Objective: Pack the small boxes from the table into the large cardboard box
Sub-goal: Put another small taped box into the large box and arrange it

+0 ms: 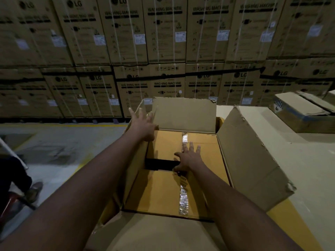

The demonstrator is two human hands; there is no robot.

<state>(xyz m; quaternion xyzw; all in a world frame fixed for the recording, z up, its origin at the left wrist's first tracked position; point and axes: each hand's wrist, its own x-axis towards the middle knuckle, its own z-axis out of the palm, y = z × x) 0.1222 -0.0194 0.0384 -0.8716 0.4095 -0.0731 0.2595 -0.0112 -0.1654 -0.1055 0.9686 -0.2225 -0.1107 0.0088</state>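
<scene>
The large cardboard box (250, 153) stands open in front of me with its four flaps up. Inside it lie small yellow-brown boxes: one at the far end (168, 142) and one nearer (159, 191), each with a strip of clear tape. A dark gap shows between them on the left. My left hand (143, 124) is spread open against the box's upper left edge, by the left flap. My right hand (188, 158) lies flat with fingers apart on the far small box, right at the gap; it grips nothing.
A wall of stacked washing-machine cartons (163, 51) fills the background. On the table (311, 169) to the right sits another worn carton (301, 113). At the left is concrete floor with yellow lines, and a person's leg and shoe (32, 191).
</scene>
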